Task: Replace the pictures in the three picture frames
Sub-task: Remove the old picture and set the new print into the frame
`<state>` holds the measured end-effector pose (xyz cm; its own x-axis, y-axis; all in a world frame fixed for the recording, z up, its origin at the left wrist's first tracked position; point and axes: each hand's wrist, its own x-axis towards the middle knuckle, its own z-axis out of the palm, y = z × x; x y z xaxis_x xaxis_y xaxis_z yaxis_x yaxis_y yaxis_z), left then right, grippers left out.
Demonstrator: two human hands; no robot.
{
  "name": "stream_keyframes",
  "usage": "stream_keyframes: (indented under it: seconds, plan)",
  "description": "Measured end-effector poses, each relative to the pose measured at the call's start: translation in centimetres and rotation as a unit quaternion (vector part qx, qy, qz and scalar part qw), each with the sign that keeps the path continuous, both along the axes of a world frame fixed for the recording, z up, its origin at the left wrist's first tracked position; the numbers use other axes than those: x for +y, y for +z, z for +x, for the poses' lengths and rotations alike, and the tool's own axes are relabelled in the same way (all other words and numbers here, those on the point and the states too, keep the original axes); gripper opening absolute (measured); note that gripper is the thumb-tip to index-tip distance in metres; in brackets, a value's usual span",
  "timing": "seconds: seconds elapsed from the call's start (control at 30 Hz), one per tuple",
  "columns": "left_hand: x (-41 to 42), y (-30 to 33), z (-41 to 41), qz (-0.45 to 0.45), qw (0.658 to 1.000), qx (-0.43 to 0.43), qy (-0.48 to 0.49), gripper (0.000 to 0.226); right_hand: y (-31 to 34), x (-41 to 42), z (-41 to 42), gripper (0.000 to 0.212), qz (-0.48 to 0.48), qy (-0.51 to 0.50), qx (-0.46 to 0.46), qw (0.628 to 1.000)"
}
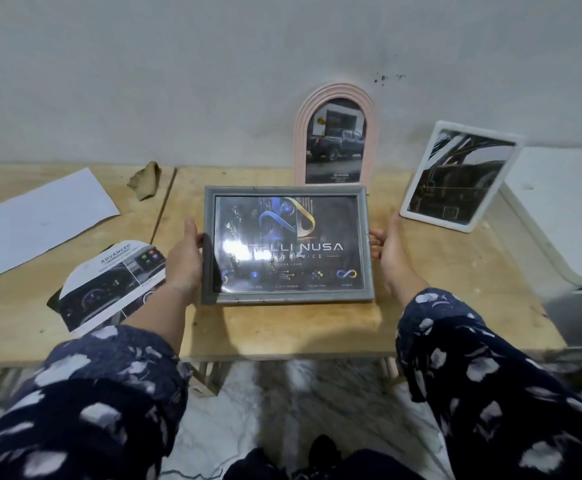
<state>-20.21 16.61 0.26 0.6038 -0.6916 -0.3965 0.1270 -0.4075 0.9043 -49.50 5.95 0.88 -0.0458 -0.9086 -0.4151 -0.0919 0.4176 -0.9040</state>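
Observation:
A grey rectangular picture frame [287, 244] with a dark logo print behind glass is held just above the wooden table [282, 327], facing me. My left hand [185, 259] grips its left edge and my right hand [388, 249] grips its right edge. Behind it a pink arched frame [335, 136] with a pickup-truck photo stands against the wall. To the right a white rectangular frame [459, 176] with a dark picture leans back on a white box. Loose printed pictures [109, 285] lie on the table to the left.
A white sheet of paper [36, 220] lies at the far left, with a crumpled brown scrap [145, 180] behind it. A white box-like appliance [566, 216] fills the right side. The wall stands close behind the table. Marble floor shows below the table's front edge.

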Motion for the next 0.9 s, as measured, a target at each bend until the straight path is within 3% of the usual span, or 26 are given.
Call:
stream_keyframes:
  seconds: [0.13, 0.37, 0.47, 0.5, 0.63, 0.7, 0.8, 0.9]
  plan:
    - [-0.2, -2.1, 0.0, 0.062, 0.997, -0.053, -0.012, 0.107, -2.6, 0.0, 0.4, 0.079, 0.039, -0.011, 0.026, 0.999]
    - [-1.2, -3.5, -0.7, 0.129, 0.980, -0.142, -0.049, 0.067, -14.3, -5.6, -2.0, 0.134, 0.137, -0.009, 0.092, 0.986]
    - [-1.4, -4.5, -0.2, 0.152, 0.972, -0.165, -0.064, 0.068, -11.1, -3.9, -0.3, 0.136, 0.144, -0.012, 0.140, 0.980]
    - [-1.5, -5.0, 0.1, 0.154, 0.969, -0.178, -0.071, 0.069, -8.4, -2.7, 0.6, 0.130, 0.137, -0.012, 0.158, 0.978]
    - [-1.9, -5.6, 1.0, 0.177, 0.950, -0.229, -0.115, 0.071, -3.6, -0.5, 3.0, 0.071, 0.065, 0.030, 0.260, 0.963]
    - [-2.1, -5.4, 1.5, 0.188, 0.937, -0.253, -0.155, 0.068, -3.2, -0.4, 3.5, 0.062, 0.037, 0.051, 0.314, 0.947]
    - [-1.6, -4.9, 3.5, 0.190, 0.917, -0.301, -0.181, 0.049, -2.3, -0.2, 6.0, 0.057, -0.007, 0.090, 0.439, 0.894]
    - [-0.4, -4.7, 6.5, 0.191, 0.906, -0.323, -0.197, 0.048, -1.7, 0.3, 10.1, 0.050, -0.066, 0.170, 0.484, 0.856]
